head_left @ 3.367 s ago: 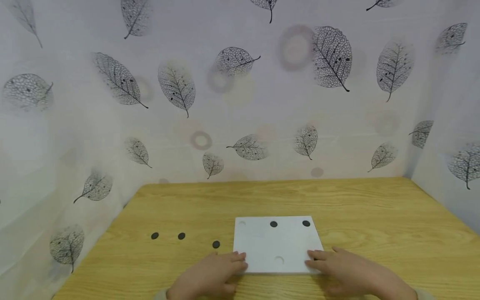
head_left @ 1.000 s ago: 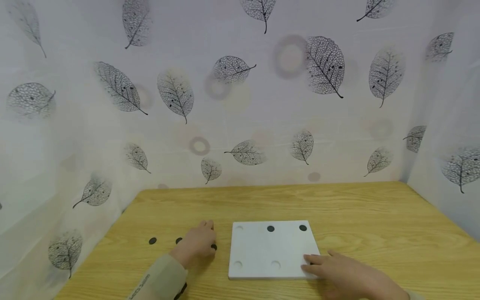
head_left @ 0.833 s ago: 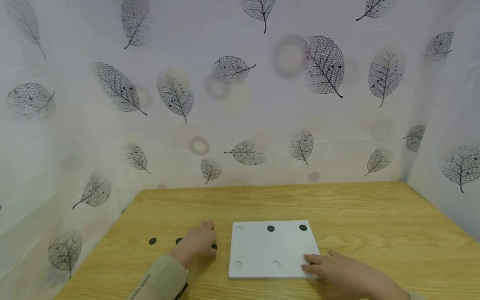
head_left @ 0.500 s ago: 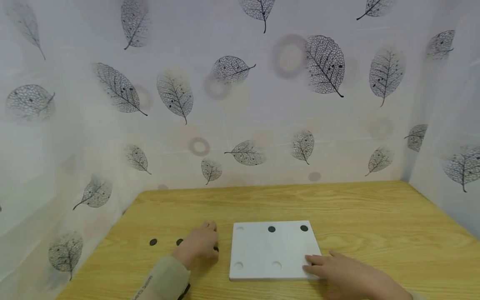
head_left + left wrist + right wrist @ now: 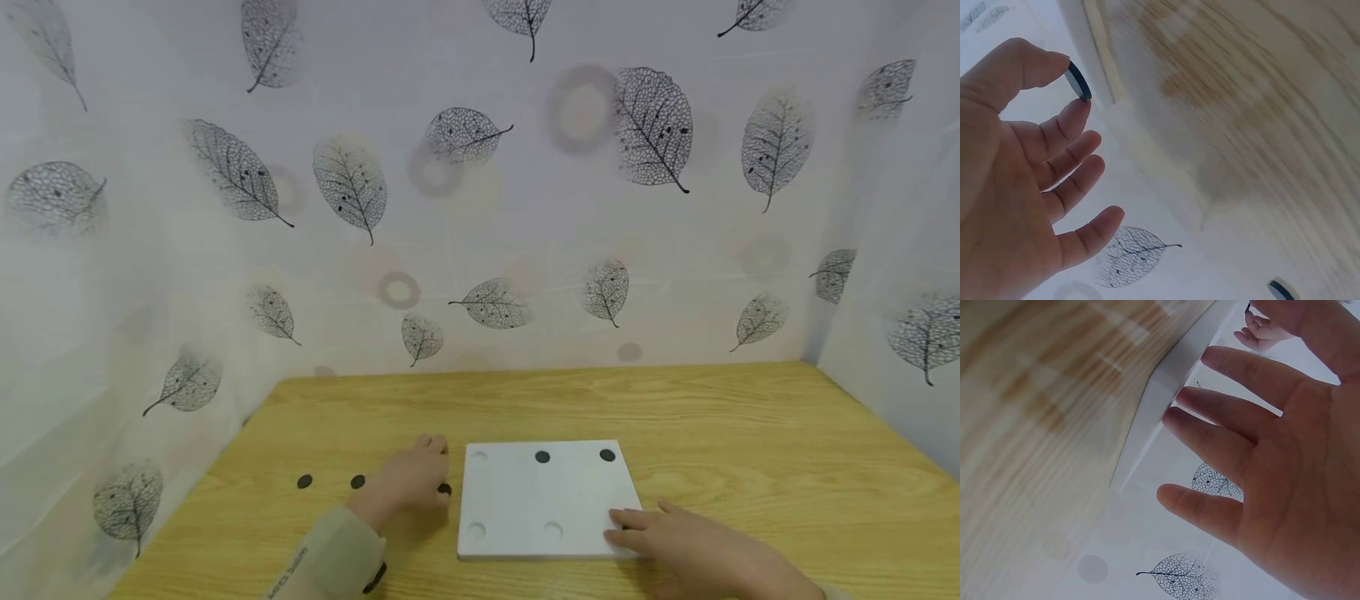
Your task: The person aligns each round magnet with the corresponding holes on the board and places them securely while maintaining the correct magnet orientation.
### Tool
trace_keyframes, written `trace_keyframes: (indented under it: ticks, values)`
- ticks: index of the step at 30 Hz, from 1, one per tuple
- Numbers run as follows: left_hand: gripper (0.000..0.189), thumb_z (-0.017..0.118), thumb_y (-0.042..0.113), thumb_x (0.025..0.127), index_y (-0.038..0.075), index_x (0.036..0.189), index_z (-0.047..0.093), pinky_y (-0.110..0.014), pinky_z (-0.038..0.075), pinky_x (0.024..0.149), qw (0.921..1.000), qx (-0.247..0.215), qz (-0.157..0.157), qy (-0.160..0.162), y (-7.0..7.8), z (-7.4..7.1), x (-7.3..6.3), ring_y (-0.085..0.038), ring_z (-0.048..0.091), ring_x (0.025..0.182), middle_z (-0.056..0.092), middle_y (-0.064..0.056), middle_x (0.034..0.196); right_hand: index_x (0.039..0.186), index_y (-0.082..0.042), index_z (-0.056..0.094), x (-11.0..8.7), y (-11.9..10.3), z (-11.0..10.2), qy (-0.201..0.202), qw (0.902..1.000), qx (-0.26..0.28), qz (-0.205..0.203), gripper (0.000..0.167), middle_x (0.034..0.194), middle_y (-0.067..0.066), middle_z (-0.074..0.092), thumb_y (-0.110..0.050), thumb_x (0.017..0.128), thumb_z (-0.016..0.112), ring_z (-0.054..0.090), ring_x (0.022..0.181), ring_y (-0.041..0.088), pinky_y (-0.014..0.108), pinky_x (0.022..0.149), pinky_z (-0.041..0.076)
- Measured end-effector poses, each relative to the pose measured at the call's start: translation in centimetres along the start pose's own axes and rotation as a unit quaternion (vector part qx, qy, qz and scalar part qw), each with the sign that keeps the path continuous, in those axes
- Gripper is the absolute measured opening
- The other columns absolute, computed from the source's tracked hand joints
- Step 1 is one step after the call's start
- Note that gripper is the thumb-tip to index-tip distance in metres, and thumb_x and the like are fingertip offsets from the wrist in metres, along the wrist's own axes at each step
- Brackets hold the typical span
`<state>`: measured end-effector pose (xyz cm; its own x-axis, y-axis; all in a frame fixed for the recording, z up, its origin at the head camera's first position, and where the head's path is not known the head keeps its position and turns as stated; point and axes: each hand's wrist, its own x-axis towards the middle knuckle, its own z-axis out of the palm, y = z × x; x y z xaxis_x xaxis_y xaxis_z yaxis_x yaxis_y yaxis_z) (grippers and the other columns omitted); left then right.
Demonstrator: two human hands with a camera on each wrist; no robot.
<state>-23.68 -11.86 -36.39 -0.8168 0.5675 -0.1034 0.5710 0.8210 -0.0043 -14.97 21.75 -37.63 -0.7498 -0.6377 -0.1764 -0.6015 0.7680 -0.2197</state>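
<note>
My left hand (image 5: 412,479) pinches a small dark round disc (image 5: 1078,81) between thumb and index fingertip, its other fingers loosely bent. In the head view this disc hovers just left of a white rectangular board (image 5: 525,500). Two similar discs sit in the board's far row, one in the middle (image 5: 542,457) and one at the right (image 5: 607,455). Shallow round hollows show at the far left, near left and near middle. My right hand (image 5: 686,542) rests straight fingers on the near right corner, partly covering something dark there.
Two more dark discs, a left one (image 5: 304,481) and a right one (image 5: 358,482), lie on the wood-grain table (image 5: 712,433) left of my left hand. A leaf-patterned curtain (image 5: 525,208) encloses the table's back and sides.
My left hand left the board's left edge, reached the nearest loose disc, pinched it and has now shifted slightly right with it. The right hand stays on the board.
</note>
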Motion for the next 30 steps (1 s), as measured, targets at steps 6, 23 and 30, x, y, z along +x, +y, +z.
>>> trace_keyframes:
  ticks: [6,23,30]
  values:
    - [0.024,0.065,0.032,0.076,0.008,0.08,0.063,-0.034,0.044,0.074,0.9986,0.036,0.039,0.005,1.8,-0.6,0.6,-0.02,0.042,0.1,0.047,-0.004,0.112,0.124,-0.026,0.052,0.0,-0.1,0.0,-0.001,1.0,-0.006,0.0,0.054,0.129,-0.001,0.046,-0.03,0.073,0.07,0.048,0.11,0.029,0.05,0.086,0.037]
    - [0.024,0.062,0.034,0.08,0.014,0.091,0.064,-0.033,0.04,0.082,0.984,0.134,0.114,-0.028,8.1,-2.2,2.9,-0.011,0.04,0.098,0.046,0.006,0.11,0.124,-0.027,0.052,0.3,-0.1,-0.2,-0.011,0.9999,-0.006,0.008,0.057,0.129,-0.002,0.046,-0.027,0.07,0.072,0.045,0.115,0.017,0.052,0.089,0.033]
    - [0.031,0.06,0.039,0.08,0.016,0.102,0.062,-0.027,0.04,0.075,0.9704,0.183,0.156,-0.023,9.6,-1.3,3.3,-0.008,0.04,0.099,0.045,0.008,0.115,0.125,-0.024,0.051,0.2,-0.1,-0.2,-0.004,0.9996,-0.024,-0.014,0.057,0.129,0.002,0.046,-0.027,0.071,0.071,0.044,0.115,0.018,0.051,0.089,0.034]
